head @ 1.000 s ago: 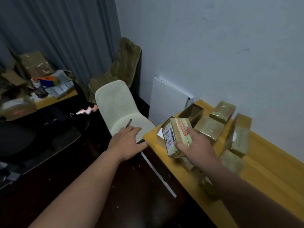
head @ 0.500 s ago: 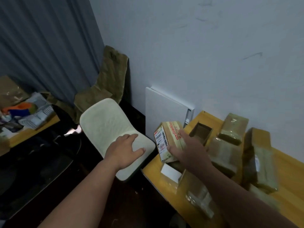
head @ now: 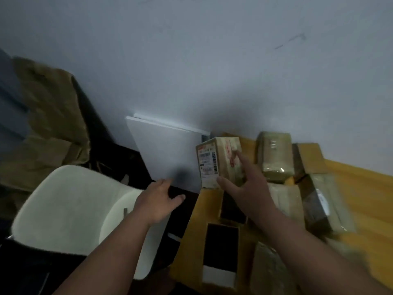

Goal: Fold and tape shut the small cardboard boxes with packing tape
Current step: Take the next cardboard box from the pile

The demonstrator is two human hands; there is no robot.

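1. Two hands are showing: the left hand [head: 158,200] is hovering with relaxed, spread fingers over the near edge of the chair [head: 70,206], holding nothing; the right hand [head: 242,186] is gripping the labelled box [head: 219,165] with thumb below and forefinger across its side.
2. The labelled box is standing upright at the far left corner of the wooden surface [head: 361,188]; it is brown cardboard with a white barcode label and red print.
3. Two open boxes [head: 221,248], dark inside, are lying near the left edge of the surface; several taped boxes [head: 274,156], glossy under clear tape, are lying to the right, but blur is preventing an exact count.
4. One white flat panel [head: 168,150] is leaning on the wall.
5. Compared with half a second ago, the left hand is lifting off the chair seat and the box is moving farther.
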